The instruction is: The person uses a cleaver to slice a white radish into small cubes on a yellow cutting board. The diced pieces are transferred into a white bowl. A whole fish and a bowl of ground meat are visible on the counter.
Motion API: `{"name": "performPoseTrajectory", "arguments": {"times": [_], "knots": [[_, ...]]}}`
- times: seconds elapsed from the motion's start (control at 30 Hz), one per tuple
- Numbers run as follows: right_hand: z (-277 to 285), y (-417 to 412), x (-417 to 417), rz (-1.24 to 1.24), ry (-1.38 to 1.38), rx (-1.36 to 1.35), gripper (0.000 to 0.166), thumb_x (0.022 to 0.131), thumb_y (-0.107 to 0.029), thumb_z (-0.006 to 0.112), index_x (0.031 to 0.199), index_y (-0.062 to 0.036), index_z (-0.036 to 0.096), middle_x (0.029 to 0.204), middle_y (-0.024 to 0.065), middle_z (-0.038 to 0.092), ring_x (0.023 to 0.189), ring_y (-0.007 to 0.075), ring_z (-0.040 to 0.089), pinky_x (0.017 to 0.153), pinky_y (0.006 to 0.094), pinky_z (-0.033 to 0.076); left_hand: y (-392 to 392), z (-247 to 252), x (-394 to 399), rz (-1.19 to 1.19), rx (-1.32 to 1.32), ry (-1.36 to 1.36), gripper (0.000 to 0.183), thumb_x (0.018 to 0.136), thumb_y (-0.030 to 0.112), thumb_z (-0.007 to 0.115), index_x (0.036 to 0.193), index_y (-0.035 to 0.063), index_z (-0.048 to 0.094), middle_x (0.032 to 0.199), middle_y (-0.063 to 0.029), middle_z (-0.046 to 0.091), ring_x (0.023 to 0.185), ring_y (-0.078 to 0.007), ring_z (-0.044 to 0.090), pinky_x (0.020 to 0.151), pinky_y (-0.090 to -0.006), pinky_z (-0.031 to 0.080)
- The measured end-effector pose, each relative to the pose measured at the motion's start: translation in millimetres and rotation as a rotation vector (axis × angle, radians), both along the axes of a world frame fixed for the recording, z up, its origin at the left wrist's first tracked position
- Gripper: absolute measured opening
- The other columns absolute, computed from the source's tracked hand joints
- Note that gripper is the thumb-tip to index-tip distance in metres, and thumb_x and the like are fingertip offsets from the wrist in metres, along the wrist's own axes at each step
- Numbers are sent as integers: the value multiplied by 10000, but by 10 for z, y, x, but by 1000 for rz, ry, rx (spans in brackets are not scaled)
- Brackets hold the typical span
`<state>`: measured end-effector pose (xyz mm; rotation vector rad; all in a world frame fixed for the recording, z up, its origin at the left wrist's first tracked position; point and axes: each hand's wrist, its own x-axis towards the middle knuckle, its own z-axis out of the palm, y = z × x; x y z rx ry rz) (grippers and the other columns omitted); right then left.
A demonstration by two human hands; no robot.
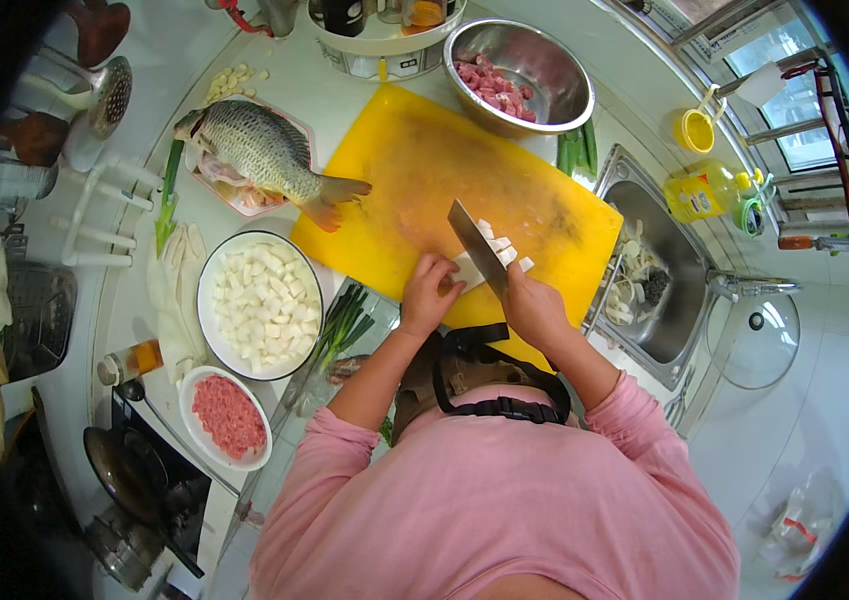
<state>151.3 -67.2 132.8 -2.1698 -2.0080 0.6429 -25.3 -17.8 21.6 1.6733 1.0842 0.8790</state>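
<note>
My right hand [534, 305] grips a broad-bladed kitchen cleaver [478, 247], its handle hidden in the fist. The blade stands on edge across a strip of white vegetable [468, 271], perhaps radish. My left hand [430, 294] holds that strip down with curled fingertips, just left of the blade. On the blade's right side lie several cut white chunks [501, 247]. All this rests on the near part of a stained yellow cutting board [424, 165]. Left of the board, a white dark-rimmed bowl [206, 330] is filled with similar white cubes [267, 304].
A whole fish [255, 142] lies on a plate, its tail over the board. Raw meat chunks fill part of a steel bowl [559, 82]. Minced meat sits in a white bowl [263, 450]. Peelings lie in the sink [664, 232] at right. Green onions [345, 319] are near my left forearm.
</note>
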Motion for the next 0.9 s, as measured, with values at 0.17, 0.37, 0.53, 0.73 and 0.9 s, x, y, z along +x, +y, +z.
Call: {"name": "performPoseTrajectory", "arguments": {"times": [0.17,0.37,0.53,0.73,0.9], "knots": [[-546,-89,-63,-116,38,63,183,849,-120,555,993,-39,475,732,220,622,640,430,609,574,528,475,-19,-1,35,0,30,-18,263,731,56,740,950,34,597,970,-79,540,756,-205,608,681,-311,501],[-318,-171,10,-143,103,229,225,863,-128,570,1043,-32,473,721,233,611,649,439,597,574,523,467,-67,-18,-12,108,-16,-155,239,743,-3,731,943,4,600,1020,-103,532,822,-204,626,729,-283,528],[29,-115,-27,-42,66,124,190,825,-90,570,978,-36,471,758,219,617,659,421,608,562,513,470,-44,-5,-45,59,-19,-110,246,742,-3,734,948,0,600,1016,-105,526,839,-215,619,743,-293,526],[-88,-34,-116,26,22,24,128,836,-87,505,935,-33,446,800,214,623,658,418,612,566,512,474,2,6,-47,-18,51,4,238,744,7,730,943,7,598,1006,-112,531,865,-233,614,752,-306,527],[-504,-89,-337,-63,-41,66,135,841,-87,511,957,-42,461,814,218,625,676,426,608,557,514,468,-29,-107,-43,1,0,-41,239,741,20,731,941,11,600,992,-115,535,861,-248,609,755,-313,524]]}}
